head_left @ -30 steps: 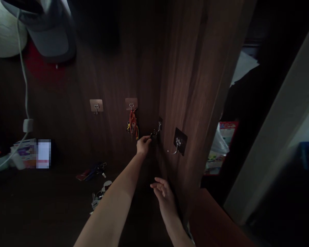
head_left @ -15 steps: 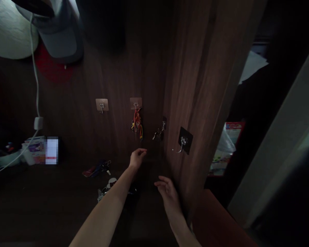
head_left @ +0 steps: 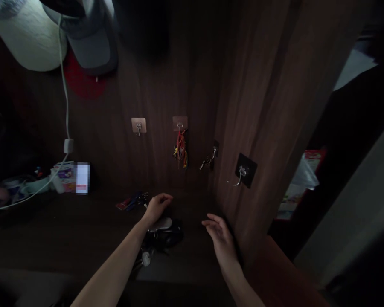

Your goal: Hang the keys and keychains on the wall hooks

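Observation:
My left hand is above the shelf, just right of a dark blue and red lanyard with keys. Its fingers are loosely bent, the thumb slightly apart, and nothing shows in them. Below it lies a bunch of keys with black and grey fobs, partly covered by my wrist. Close to the side panel, my right hand is open and empty. Keys on red and yellow cords hang from a back-wall hook. A small bunch of keys hangs from a corner hook.
An unused hook is on the back wall, and a black-backed hook projects from the side panel. Caps hang at upper left beside a white cable. Small boxes stand at the shelf's left.
My left hand has drawn down and left, away from the hooks, toward the lanyard and fobs. My right hand keeps about the same pose. The view has shifted slightly left.

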`<state>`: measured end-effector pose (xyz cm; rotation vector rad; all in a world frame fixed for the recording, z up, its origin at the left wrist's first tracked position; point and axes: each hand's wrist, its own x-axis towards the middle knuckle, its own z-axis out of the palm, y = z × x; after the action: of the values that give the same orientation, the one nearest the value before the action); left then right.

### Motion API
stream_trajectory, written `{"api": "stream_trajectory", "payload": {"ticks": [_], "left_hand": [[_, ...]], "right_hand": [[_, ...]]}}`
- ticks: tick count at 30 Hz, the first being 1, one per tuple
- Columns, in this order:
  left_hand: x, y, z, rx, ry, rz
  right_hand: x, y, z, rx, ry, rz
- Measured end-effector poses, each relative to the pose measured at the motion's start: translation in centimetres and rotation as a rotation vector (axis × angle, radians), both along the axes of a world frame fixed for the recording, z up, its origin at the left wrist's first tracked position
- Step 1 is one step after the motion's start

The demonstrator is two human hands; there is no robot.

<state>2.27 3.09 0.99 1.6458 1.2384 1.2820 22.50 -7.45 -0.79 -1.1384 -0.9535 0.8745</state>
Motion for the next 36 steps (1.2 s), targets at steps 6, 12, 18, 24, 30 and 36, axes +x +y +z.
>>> {"api": "stream_trajectory", "payload": {"ticks": [6,12,18,24,30,36], "left_hand": [[-3.4,-1.4,0.1,0.034,0.135,0.05],[-7.4,-2.5,-0.6,0.09,0.165,0.357],[-8.7,-2.8,-0.5,0.088,0.257,0.552],[-8.3,-2.5,-1.2,0.128,0.318,0.443],[-8.5,-2.4,-1.5,0.141,0.389,0.436],[-8.8,-2.5,-1.5,0.145,0.585,0.539]], "right_hand": [[0.1,-0.1,0.0,-0.001,-0.014,0.018],[0.0,-0.1,0.3,-0.028,-0.036,0.037],[0.0,0.1,0.6,-0.098,-0.068,0.096],[-0.8,1.2,2.6,-0.06,-0.173,0.232],[-3.7,4.9,4.1,0.108,-0.273,0.198],[-5.3,8.9,1.1,0.156,-0.314,0.129]]}}
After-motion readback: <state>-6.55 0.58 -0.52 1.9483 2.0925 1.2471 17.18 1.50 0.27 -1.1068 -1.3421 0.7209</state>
